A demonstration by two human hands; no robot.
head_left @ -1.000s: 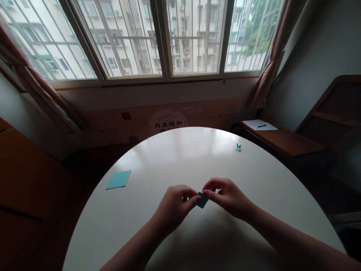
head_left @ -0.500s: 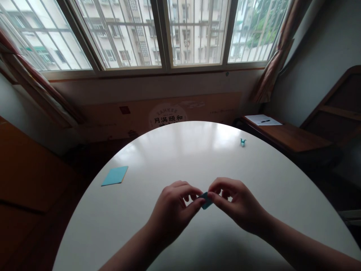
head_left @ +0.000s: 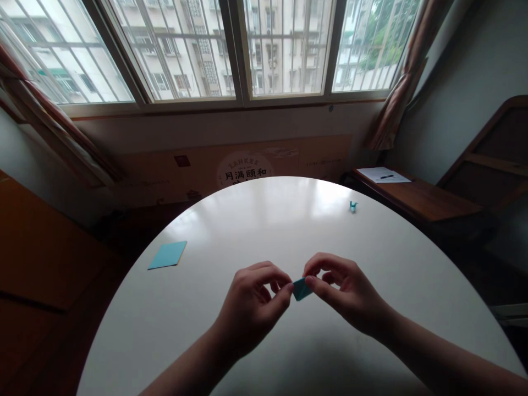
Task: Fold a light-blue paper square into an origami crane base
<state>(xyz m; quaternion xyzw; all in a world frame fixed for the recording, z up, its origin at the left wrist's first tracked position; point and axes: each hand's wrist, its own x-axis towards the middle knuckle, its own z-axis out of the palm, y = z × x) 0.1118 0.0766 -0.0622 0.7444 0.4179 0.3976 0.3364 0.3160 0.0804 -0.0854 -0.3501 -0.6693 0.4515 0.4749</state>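
Observation:
A small folded piece of teal paper (head_left: 301, 290) is held just above the table, between my two hands. My left hand (head_left: 259, 297) pinches its left corner with thumb and index finger. On the other side, my right hand (head_left: 344, 289) pinches the upper right edge, its other fingers curled. Crease lines show on the paper's face. Far to the left lies a stack of square light-blue paper (head_left: 167, 255). Toward the back right stands a tiny folded teal paper figure (head_left: 353, 206).
The round white table (head_left: 198, 330) fills the foreground. Beyond its right edge, a wooden chair (head_left: 437, 201) carries a white sheet (head_left: 379, 175) with a black pen (head_left: 387, 176). Barred windows (head_left: 284, 49) and a printed cardboard panel (head_left: 289, 157) are behind the table.
The folded paper has turned a little, and more of its creased face shows. My left fingertips have shifted slightly left to its corner, and both hands have risen a little in view.

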